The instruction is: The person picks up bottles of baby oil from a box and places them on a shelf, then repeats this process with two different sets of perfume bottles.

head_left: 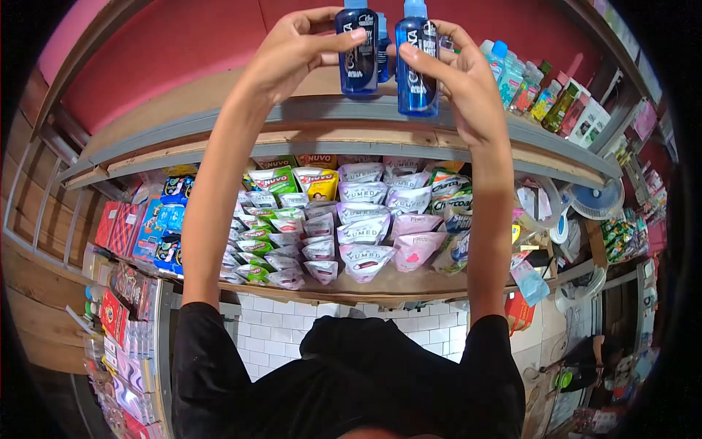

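Both my arms reach up to the top shelf (175,102). My left hand (296,51) is closed round a dark blue body mist bottle (357,69), thumb across its front label. In my right hand (468,77) is a matching body mist bottle (418,84), gripped from its right side and a little lower in view. Both bottles are upright with their labels facing me, overlapping the shelf's grey front rail (307,110). Another blue bottle (383,62) shows behind and between them, partly hidden.
Below, a shelf holds rows of Yumeda packs (363,233), Nuvo packs (274,180) and charcoal packs (450,183). Several bottles (526,91) stand at the top shelf's right end. A blue fan (596,199) is farther right. At lower right, a person (585,362) is bent over.
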Tool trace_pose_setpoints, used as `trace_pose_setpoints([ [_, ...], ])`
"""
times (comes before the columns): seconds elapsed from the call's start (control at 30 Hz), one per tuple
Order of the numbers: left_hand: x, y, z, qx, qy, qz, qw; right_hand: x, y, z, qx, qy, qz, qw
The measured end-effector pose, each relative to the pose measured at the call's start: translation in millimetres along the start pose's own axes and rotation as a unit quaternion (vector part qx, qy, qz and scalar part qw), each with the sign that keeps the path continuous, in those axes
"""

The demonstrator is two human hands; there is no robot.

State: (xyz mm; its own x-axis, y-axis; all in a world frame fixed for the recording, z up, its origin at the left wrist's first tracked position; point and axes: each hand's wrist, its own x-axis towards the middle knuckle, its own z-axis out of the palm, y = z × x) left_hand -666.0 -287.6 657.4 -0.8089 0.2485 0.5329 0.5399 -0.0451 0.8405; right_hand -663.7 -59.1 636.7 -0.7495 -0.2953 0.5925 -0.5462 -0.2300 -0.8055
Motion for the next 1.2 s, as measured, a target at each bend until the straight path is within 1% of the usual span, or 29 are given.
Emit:
trace_pose_setpoints([
  [0.03, 6, 12, 2, -0.021, -0.013, -0.034, 0.999, 8, 2, -3, -0.02, 0.003, 0.0, 1.0],
  [0.13, 36, -4, -14, 0.039, -0.04, -0.02, 0.998, 29, 11, -8, -0.036, 0.026, -0.041, 0.998],
  [0.17, 46, -10, -16, 0.045, -0.027, -0.022, 0.998, 37, 15, -13, -0.044, 0.024, -0.038, 0.998],
  [0.27, 82, -47, -33, 0.192, -0.026, 0.007, 0.981, 53, 21, -15, -0.095, 0.033, -0.077, 0.992],
  [0.3, 77, -34, -22, 0.202, -0.017, -0.026, 0.979, 58, 24, -16, -0.102, 0.035, -0.082, 0.991],
  [0.4, 94, -50, -24, 0.214, -0.063, -0.045, 0.974, 71, 28, -19, -0.135, 0.034, -0.09, 0.986],
  [0.53, 106, -62, -20, 0.203, -0.073, -0.072, 0.974, 78, 31, -19, -0.178, 0.027, -0.078, 0.981],
  [0.6, 111, -68, -20, 0.201, -0.093, -0.073, 0.973, 82, 34, -20, -0.209, 0.023, -0.071, 0.975],
  [0.67, 116, -76, -21, 0.194, -0.102, -0.077, 0.973, 82, 36, -18, -0.222, 0.035, -0.083, 0.971],
  [0.77, 122, -85, -21, 0.211, -0.101, -0.089, 0.968, 80, 37, -17, -0.251, 0.052, -0.086, 0.963],
  [0.8, 124, -90, -23, 0.197, -0.095, -0.088, 0.972, 79, 38, -17, -0.262, 0.056, -0.086, 0.959],
  [0.9, 127, -109, -26, 0.171, -0.084, -0.081, 0.978, 85, 59, -25, -0.331, 0.094, -0.138, 0.929],
  [1.0, 131, -120, -30, 0.181, -0.086, -0.075, 0.977, 87, 67, -26, -0.314, 0.109, -0.131, 0.934],
  [1.1, 128, -125, -31, 0.203, -0.087, -0.077, 0.972, 82, 65, -23, -0.323, 0.111, -0.151, 0.928],
  [1.2, 126, -126, -30, 0.231, -0.089, -0.058, 0.967, 79, 60, -20, -0.34, 0.096, -0.154, 0.923],
])
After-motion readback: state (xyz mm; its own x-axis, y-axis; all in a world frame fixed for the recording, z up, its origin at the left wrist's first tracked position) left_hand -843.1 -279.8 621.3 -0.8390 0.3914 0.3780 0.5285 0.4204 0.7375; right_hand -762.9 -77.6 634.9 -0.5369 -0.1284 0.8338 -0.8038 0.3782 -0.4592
